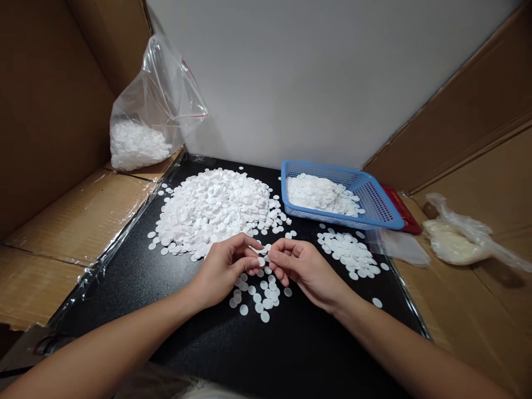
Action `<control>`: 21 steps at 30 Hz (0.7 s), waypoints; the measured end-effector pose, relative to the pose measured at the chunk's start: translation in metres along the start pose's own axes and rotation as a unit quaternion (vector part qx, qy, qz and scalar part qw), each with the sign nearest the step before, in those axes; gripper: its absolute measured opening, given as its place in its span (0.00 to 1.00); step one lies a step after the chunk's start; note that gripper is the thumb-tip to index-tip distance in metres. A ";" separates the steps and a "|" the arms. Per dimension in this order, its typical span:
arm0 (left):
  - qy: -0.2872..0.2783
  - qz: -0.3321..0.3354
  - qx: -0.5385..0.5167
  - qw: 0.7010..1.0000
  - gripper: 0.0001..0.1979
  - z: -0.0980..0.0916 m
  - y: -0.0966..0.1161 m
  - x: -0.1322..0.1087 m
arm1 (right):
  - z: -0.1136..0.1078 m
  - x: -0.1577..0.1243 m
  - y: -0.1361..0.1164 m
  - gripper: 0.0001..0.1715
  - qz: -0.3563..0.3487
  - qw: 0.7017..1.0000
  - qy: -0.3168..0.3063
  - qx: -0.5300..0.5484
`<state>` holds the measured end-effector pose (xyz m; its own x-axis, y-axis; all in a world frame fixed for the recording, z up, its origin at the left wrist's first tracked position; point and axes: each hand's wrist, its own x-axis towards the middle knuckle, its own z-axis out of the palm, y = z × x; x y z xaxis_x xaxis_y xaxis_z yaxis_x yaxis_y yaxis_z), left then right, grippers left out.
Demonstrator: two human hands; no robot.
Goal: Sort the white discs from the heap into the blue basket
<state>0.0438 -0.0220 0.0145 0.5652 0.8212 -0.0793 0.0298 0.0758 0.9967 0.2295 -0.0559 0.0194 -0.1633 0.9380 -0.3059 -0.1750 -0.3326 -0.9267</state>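
My left hand point(226, 267) and my right hand point(302, 267) meet over a black table top point(291, 349), fingers curled and pinched together on small white discs point(265, 254) between the fingertips. A loose scatter of white discs point(260, 293) lies just below the hands. Behind my left hand rises a big heap of the same white discs point(216, 208). A smaller pile of discs point(351, 252) lies to the right of my right hand.
A blue plastic basket point(376, 202) holding white discs stands at the back right, a red tray point(401, 208) beneath it. A clear bag of discs point(139, 141) rests on cardboard at the back left. Another plastic bag point(455, 241) lies right. Cardboard walls flank the table.
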 end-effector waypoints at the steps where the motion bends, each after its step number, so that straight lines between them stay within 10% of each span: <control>1: 0.001 -0.010 0.005 1.000 0.09 -0.001 0.001 0.000 | -0.003 0.001 0.000 0.22 0.017 1.000 -0.003 -0.008; 5: -0.046 -0.041 0.151 0.987 0.05 -0.008 0.005 -0.004 | -0.012 0.000 0.000 0.16 0.060 0.971 -0.046 -0.225; 9: -0.087 0.001 0.341 0.936 0.08 -0.013 0.007 -0.003 | -0.019 0.001 -0.001 0.13 -0.074 0.889 0.007 -0.453; 21: -0.001 0.186 0.511 0.840 0.07 -0.014 -0.017 0.017 | -0.019 0.010 0.015 0.11 -0.326 0.764 0.003 -0.557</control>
<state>0.0415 -0.0014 -0.0044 0.6932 0.6799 0.2392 0.5420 -0.7105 0.4488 0.2440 -0.0494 -0.0021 -0.3888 0.8703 0.3022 0.7176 0.4918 -0.4931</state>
